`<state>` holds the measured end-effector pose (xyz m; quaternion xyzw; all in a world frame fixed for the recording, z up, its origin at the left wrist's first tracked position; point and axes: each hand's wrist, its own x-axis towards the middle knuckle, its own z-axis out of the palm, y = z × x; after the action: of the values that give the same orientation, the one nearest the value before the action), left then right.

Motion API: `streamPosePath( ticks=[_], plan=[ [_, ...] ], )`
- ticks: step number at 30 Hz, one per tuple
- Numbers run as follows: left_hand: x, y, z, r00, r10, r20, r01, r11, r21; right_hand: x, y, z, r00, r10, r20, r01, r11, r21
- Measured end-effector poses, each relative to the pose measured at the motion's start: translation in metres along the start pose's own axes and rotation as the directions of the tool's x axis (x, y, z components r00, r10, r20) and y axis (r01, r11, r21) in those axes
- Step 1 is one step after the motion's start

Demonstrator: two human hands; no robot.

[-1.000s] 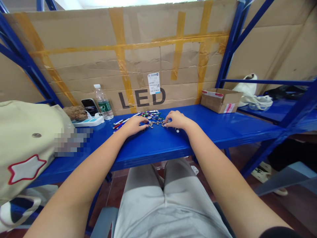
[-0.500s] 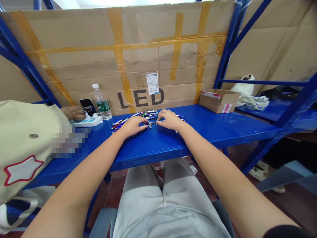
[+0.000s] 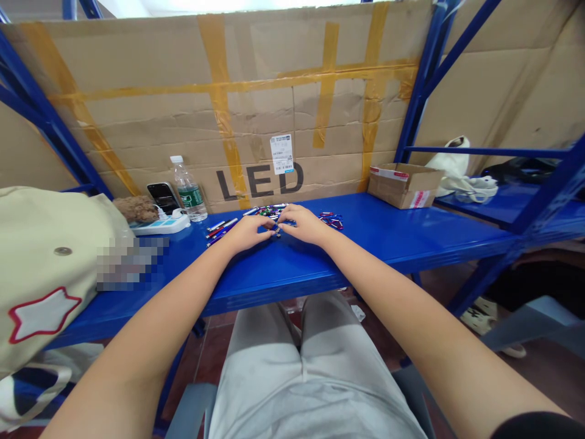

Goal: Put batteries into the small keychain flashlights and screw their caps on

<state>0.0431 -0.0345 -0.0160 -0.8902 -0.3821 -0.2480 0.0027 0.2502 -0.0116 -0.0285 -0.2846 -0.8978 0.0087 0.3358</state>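
My left hand (image 3: 248, 230) and my right hand (image 3: 302, 223) rest on the blue metal shelf (image 3: 402, 235), fingertips almost meeting over a heap of small metal pieces (image 3: 275, 228). Both hands have curled fingers cupped around the heap, which they mostly hide. Behind the hands lies a pile of small coloured metallic tubes (image 3: 270, 211). A few red and blue clips (image 3: 332, 219) lie just right of my right hand. Several pens (image 3: 220, 228) lie left of my left hand.
A cardboard sheet marked LED (image 3: 260, 180) backs the shelf. A water bottle (image 3: 186, 187), a phone (image 3: 161, 196) and a white power strip (image 3: 159, 225) stand at the left, beside a cream bag (image 3: 46, 268). An open cardboard box (image 3: 404, 184) sits at the right.
My right hand has slid left toward my left hand, sweeping the small pieces together. The red and blue clips it covered now show to its right.
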Motion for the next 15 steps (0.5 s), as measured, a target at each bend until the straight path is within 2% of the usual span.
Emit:
streamPosePath(
  ticks=[3,5,7,9,10,12,14,15],
  plan=[
    [0.000,-0.003,0.001,1.000,-0.015,-0.003,0.015,1.000,-0.015,0.000,0.000,-0.003,0.999,-0.012,0.030,0.013,0.999,-0.034],
    [0.000,-0.004,0.001,0.999,-0.048,-0.006,0.048,0.999,-0.022,-0.001,0.003,-0.009,1.000,0.031,-0.004,-0.031,0.998,-0.061],
    [0.000,-0.006,0.001,0.996,-0.087,-0.015,0.087,0.996,-0.001,-0.003,0.011,-0.020,0.985,0.145,-0.097,-0.154,0.984,-0.091],
    [0.000,-0.007,0.000,0.993,-0.114,-0.026,0.115,0.993,0.041,-0.009,0.021,-0.032,0.936,0.305,-0.173,-0.328,0.937,-0.121],
    [0.000,-0.008,-0.001,0.992,-0.123,-0.028,0.124,0.991,0.058,-0.012,0.026,-0.038,0.908,0.385,-0.162,-0.407,0.903,-0.135],
    [0.000,-0.008,-0.002,0.991,-0.133,-0.031,0.135,0.988,0.077,-0.018,0.034,-0.046,0.839,0.544,-0.001,-0.536,0.826,-0.175],
    [0.000,-0.008,-0.003,0.990,-0.136,-0.034,0.138,0.986,0.088,-0.022,0.037,-0.048,0.784,0.605,0.141,-0.573,0.792,-0.209],
    [0.000,-0.008,-0.003,0.990,-0.136,-0.036,0.139,0.986,0.092,-0.023,0.037,-0.048,0.775,0.607,0.174,-0.571,0.792,-0.217]
  ],
)
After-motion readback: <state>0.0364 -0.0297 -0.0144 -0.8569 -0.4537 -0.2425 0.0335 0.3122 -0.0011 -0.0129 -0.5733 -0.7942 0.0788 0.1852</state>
